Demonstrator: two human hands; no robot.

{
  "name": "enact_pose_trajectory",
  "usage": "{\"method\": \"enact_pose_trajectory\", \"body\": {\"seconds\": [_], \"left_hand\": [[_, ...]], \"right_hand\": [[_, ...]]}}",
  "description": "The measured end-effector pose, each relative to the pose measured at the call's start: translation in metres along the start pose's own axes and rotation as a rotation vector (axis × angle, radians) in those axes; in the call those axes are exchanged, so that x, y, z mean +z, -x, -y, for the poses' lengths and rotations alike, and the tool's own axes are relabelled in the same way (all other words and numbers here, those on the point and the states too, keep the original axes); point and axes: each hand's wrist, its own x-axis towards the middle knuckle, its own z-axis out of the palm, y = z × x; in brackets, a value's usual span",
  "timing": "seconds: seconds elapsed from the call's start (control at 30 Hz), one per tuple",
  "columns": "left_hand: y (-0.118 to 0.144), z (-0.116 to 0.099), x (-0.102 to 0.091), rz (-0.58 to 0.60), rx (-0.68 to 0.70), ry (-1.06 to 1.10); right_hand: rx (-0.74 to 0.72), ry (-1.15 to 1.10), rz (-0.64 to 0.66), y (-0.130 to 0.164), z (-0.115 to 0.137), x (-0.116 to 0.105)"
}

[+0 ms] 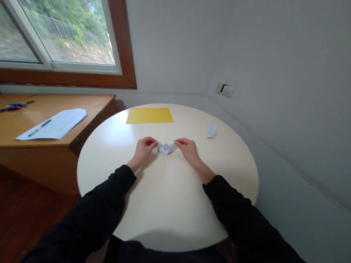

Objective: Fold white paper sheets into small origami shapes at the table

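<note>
The small folded white paper (pixel 166 147) lies at the centre of the frame on the round table (pixel 167 200), its long axis running left to right. Your left hand (pixel 144 147) pinches its left tip and your right hand (pixel 187 148) its right tip, fingers closed on it, equally near. A yellow sheet (pixel 149 115) lies above it.

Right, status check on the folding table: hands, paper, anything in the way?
Left hand and right hand pinch opposite ends of the small white folded paper. It rests on the round table. Yellow sheet and crumpled paper lie apart, beyond.
</note>
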Motion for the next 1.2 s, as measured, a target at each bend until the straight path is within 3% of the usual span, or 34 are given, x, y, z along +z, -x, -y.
{"method": "enact_pose_trajectory", "body": {"seconds": [0.77,1.2], "left_hand": [[0.001,-0.009,-0.007,-0.007,-0.186,0.091],[-0.005,0.0,-0.014,0.046,-0.326,0.082]], "right_hand": [[0.128,-0.002,-0.054,-0.004,-0.001,-0.011],[0.13,0.023,-0.023,-0.005,-0.007,-0.016]]}}
